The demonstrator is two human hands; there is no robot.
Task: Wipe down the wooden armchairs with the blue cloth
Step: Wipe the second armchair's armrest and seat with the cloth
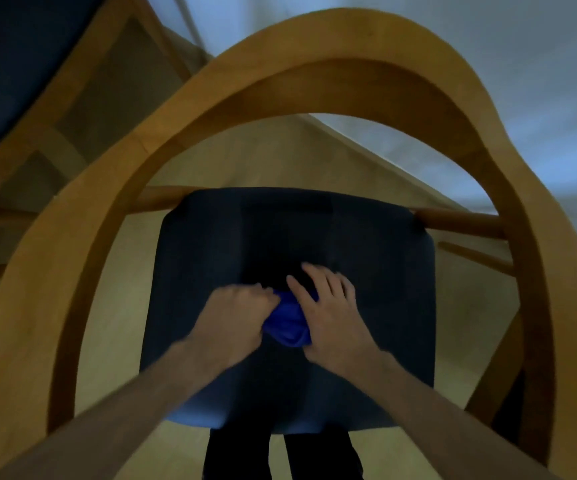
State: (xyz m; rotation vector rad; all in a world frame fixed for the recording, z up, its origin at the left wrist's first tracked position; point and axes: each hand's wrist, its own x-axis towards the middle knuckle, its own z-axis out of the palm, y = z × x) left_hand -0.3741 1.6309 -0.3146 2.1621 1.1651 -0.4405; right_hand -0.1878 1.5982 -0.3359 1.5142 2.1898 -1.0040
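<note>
1. Head view: an armchair (314, 81) fills the frame, its curved wooden back and arm rail arching over a dark blue seat (280, 237).
2. The cloth (289, 322), bright blue and bunched, lies on the middle of the seat between both hands.
3. The left hand (235, 317) has its fingers curled over the cloth's left edge, gripping it.
4. The right hand (328, 313) lies on the cloth's right side with fingers fairly straight and spread, tips on the seat fabric beyond; whether the thumb pinches the cloth cannot be told.
5. A second chair (83, 74) stands at upper left, just beside the first.
6. Dark trouser legs (283, 455) show below the seat's front edge, on a pale floor (231, 161).
</note>
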